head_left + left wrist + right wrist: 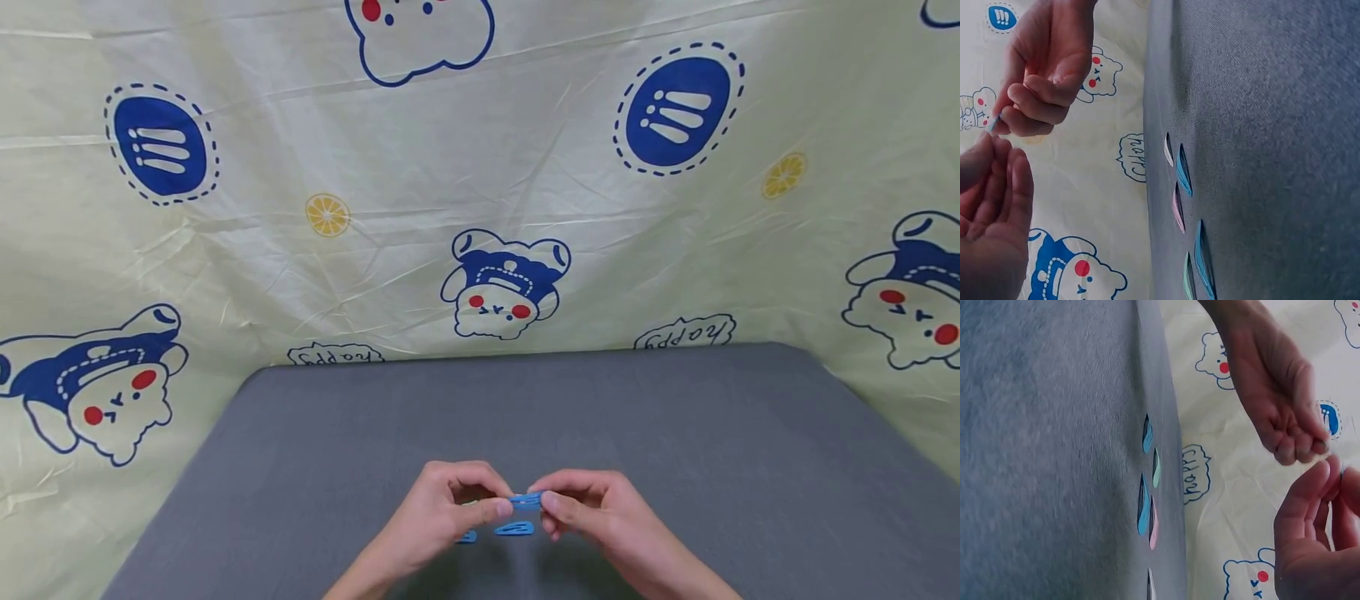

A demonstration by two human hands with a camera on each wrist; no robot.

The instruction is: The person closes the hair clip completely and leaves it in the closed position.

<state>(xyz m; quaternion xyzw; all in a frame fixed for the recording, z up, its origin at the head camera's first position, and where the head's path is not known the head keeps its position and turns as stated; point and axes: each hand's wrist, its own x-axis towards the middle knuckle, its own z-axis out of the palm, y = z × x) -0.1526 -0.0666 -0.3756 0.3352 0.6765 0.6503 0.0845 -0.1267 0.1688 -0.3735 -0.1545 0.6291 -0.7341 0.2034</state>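
A blue snap hair clip (pixel 527 501) is held up above the table between both hands. My left hand (pixel 450 507) pinches one end between thumb and forefinger. The other end is pinched by the thumb and forefinger of my right hand (pixel 603 504). Below them, a blue hair clip (pixel 514 528) lies on the table, and another blue hair clip (pixel 467 537) is partly covered by the left hand. The left wrist view also has a white clip (pixel 1168 149), a pink clip (pixel 1177 208) and a green clip (pixel 1187 275) lying there.
The grey table (pixel 315 433) reaches back to a pale hanging cloth (pixel 420 158) printed with blue bears and orange slices. The loose clips lie in two staggered rows near the hands.
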